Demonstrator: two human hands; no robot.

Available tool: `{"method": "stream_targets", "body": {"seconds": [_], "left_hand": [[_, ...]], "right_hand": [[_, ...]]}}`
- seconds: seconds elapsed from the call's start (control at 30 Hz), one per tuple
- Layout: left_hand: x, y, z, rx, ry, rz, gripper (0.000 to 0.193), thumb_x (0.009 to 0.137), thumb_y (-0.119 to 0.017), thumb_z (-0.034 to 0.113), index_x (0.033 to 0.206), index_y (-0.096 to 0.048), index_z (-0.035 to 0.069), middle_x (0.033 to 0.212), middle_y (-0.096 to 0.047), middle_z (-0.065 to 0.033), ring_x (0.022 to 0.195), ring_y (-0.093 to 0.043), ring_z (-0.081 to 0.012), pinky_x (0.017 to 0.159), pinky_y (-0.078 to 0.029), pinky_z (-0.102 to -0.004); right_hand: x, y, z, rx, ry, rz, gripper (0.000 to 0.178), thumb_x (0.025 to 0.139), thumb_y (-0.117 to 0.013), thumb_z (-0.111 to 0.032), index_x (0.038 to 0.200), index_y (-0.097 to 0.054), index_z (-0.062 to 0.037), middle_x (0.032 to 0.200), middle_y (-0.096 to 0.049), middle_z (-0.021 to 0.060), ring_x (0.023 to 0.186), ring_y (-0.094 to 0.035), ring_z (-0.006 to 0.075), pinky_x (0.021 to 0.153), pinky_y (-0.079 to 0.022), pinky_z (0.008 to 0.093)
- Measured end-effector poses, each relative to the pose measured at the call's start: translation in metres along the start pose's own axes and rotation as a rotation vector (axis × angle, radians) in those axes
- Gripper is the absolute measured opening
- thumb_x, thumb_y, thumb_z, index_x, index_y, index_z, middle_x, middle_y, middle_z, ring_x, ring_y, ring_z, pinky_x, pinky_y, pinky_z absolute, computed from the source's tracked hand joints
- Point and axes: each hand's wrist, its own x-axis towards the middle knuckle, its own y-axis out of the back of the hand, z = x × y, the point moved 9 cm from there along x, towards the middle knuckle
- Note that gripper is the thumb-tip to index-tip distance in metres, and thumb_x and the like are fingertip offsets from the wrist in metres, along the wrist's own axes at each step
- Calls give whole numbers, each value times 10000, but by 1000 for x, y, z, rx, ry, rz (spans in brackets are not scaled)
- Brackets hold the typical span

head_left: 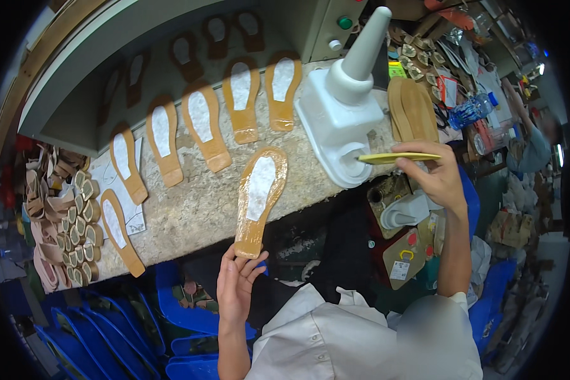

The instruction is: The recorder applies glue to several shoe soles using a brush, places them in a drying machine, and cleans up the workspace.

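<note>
My left hand (239, 282) grips the heel end of a tan insole (250, 231), holding it up at the bench's front edge. Its surface looks shiny and wet around a white patch (261, 180). A brush with a flat yellow handle (405, 156) is pinched in my right hand (442, 180), between thumb and fingers. The brush's dark tip points left, over the round cup (353, 166) at the base of a white plastic glue pot (335, 104) with a tall cone on top. Several similar insoles (218, 152) with white patches lie in a row on the bench, left of the pot.
More insoles (183, 50) lie inside the grey machine housing (152, 19) behind. Plain insoles (413, 111) are stacked right of the pot. Strap pieces (79, 221) pile up at the far left. A blue bottle (474, 109) stands among clutter at right; blue crates (101, 335) are below.
</note>
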Motion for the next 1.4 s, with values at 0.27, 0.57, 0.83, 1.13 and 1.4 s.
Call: {"method": "stream_targets", "body": {"seconds": [0.27, 0.57, 0.83, 1.13, 1.4], "left_hand": [[6, -27, -17, -155, 156, -129, 513, 1104, -351, 342, 1429, -417, -49, 1318, -616, -254, 1218, -636, -328, 1016, -514, -403], [18, -31, -29, -176, 253, -164, 632, 1090, -316, 477, 1446, -425, -33, 1430, -517, -301, 1287, -578, -380, 1027, -514, -412], [25, -45, -33, -318, 334, -210, 634, 1086, -299, 511, 1485, -374, 23, 1455, -489, -303, 1295, -568, -378, 1058, -487, -430], [23, -52, -35, -314, 287, -273, 548, 1103, -262, 483, 1463, -367, 84, 1344, -577, -156, 1203, -599, -251, 1004, -478, -381], [24, -53, -30, -308, 283, -247, 523, 1102, -280, 478, 1445, -385, 97, 1311, -578, -124, 1191, -592, -236, 1008, -465, -388]], "right_hand": [[15, -26, 10, -107, 160, -182, 185, 844, -782, -92, 1021, -775, -38, 931, -762, 109, 809, -705, 220, 753, -540, 321], [31, -46, 75, 330, -443, -324, 250, 934, -723, -166, 1092, -723, 27, 905, -725, 55, 731, -653, 84, 670, -527, 216], [17, -123, -44, 44, 157, -142, 273, 902, -729, -71, 1149, -691, 40, 987, -728, 112, 851, -682, 216, 784, -541, 319], [-44, -191, -75, -393, 661, -189, 458, 747, -685, -87, 1190, -680, 29, 1124, -687, 113, 967, -637, 285, 784, -562, 361], [-51, -176, -70, -47, 434, -225, 419, 785, -743, 24, 1200, -686, 14, 1078, -713, 126, 909, -672, 280, 790, -559, 349]]}}
